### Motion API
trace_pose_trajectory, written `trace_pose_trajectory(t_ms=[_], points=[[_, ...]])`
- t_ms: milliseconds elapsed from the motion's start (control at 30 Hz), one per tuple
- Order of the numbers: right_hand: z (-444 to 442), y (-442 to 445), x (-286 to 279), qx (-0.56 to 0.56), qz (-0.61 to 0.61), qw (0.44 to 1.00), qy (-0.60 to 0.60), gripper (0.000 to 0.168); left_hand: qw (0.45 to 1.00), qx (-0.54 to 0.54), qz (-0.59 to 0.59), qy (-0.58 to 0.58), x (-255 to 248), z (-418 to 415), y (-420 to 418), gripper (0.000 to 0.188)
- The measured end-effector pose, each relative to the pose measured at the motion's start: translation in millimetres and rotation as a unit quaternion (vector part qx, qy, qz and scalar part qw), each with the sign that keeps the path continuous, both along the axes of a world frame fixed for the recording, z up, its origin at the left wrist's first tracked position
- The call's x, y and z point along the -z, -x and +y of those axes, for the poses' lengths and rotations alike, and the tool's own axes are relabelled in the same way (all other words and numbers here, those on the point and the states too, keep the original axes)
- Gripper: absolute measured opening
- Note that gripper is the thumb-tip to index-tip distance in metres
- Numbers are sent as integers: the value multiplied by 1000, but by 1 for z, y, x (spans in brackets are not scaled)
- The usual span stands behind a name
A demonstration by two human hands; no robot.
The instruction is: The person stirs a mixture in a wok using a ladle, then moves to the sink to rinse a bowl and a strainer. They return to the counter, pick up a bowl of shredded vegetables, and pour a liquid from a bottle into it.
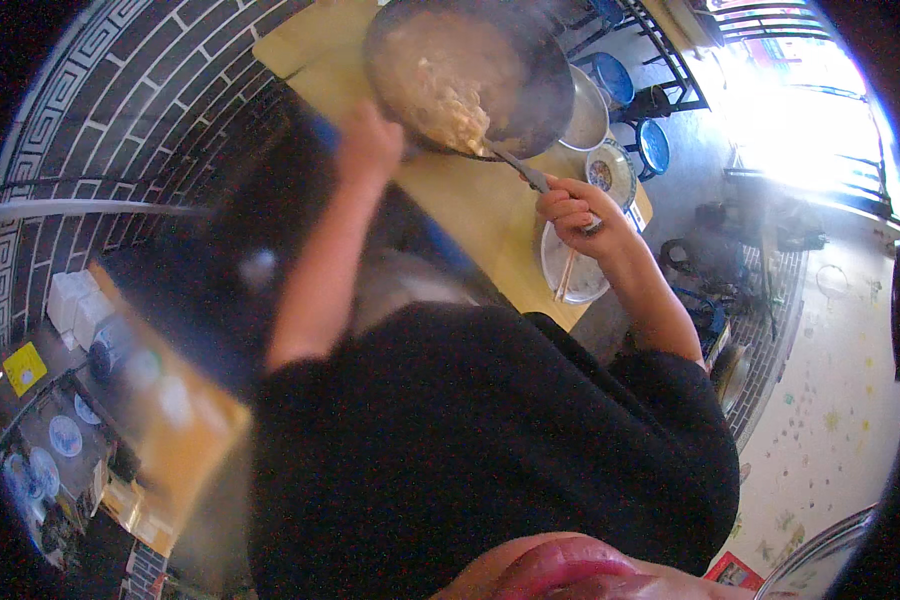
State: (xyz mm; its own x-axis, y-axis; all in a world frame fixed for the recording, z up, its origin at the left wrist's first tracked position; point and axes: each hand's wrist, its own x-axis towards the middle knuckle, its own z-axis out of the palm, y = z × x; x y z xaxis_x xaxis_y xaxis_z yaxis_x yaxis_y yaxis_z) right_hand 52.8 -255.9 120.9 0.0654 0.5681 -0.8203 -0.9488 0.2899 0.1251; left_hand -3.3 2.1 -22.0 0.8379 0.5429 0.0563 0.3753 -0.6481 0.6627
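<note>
A large dark wok (544, 90) at the top holds steaming brownish food (450, 90) in liquid. My right hand (581, 214) grips the handle of a grey utensil (521, 166), whose far end reaches into the food at the wok's near rim. My left hand (371, 142) is closed at the wok's lower left edge; it is blurred, and whether it holds the wok's rim or handle I cannot tell. Below my right hand, a pair of chopsticks (565, 276) lies across a round pale bowl (551, 262).
The wok stands over a yellow tabletop (465, 202). Right of it are a metal pot (591, 112) and a patterned bowl (621, 161). Blue stools (652, 146) stand beyond. A brick-patterned wall (157, 67) is at the left, with a wooden-edged counter (210, 442) lower left.
</note>
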Motion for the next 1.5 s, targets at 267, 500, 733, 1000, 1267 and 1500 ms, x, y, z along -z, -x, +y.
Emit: trace_pose_trajectory(t_ms=[267, 500, 733, 1000, 1267, 1500], points=[[21, -14, -26, -164, -368, 909, 106, 31, 999, -1, 42, 35, -14, -1, 5, 43], [14, -84, 38, -379, -805, 312, 333, 47, 999, -1, 23, 33, -10, -2, -1, 42], [19, -123, 79, -431, -775, 269, 376, 46, 999, -16, 34, 11, -5, -4, 2, 35], [-11, -79, 57, -503, -787, 211, 288, 45, 999, -13, 48, 20, -8, -4, 3, 41], [-25, -23, -8, -515, -508, 645, 245, 47, 998, -14, 54, 42, -12, -1, 1, 37], [-54, -8, -26, -307, -459, 806, 214, 45, 999, -11, 24, 28, -3, -1, 1, 37]])
